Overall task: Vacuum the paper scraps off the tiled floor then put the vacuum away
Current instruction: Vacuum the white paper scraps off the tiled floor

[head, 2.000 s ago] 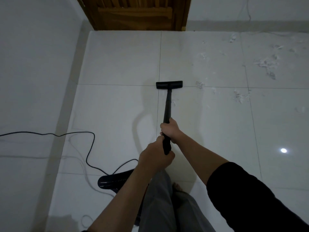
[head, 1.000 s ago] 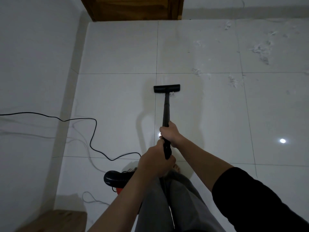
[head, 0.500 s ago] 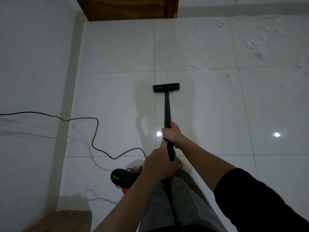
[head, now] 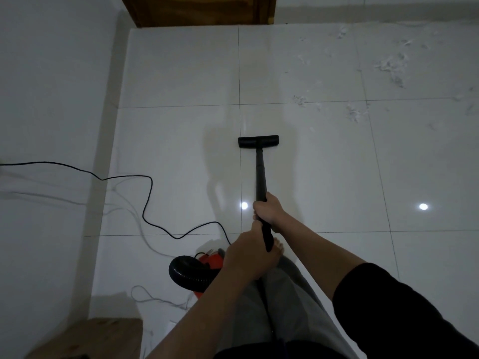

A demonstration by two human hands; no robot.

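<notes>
Both hands grip the black vacuum wand (head: 260, 174). My right hand (head: 268, 209) holds it higher up the shaft, my left hand (head: 247, 255) wraps its lower end close to my body. The flat black floor nozzle (head: 258, 141) rests on the white tiled floor (head: 181, 73), straight ahead on a tile seam. White paper scraps (head: 391, 67) lie scattered at the far right, with smaller scraps (head: 300, 99) ahead-right of the nozzle. The red vacuum body (head: 211, 260) with its ribbed black hose (head: 185, 273) sits at my left foot, partly hidden by my left arm.
A black power cord (head: 147, 198) snakes from the left wall across the floor to the vacuum. The white wall (head: 51, 99) runs along the left. A wooden door (head: 197, 9) stands at the far end. A wooden surface (head: 103, 338) shows at the bottom left.
The nozzle has been drawn back toward me from the tile seam near the scraps. I have stepped back, so the door and scraps sit farther away and the red vacuum body has come into view.
</notes>
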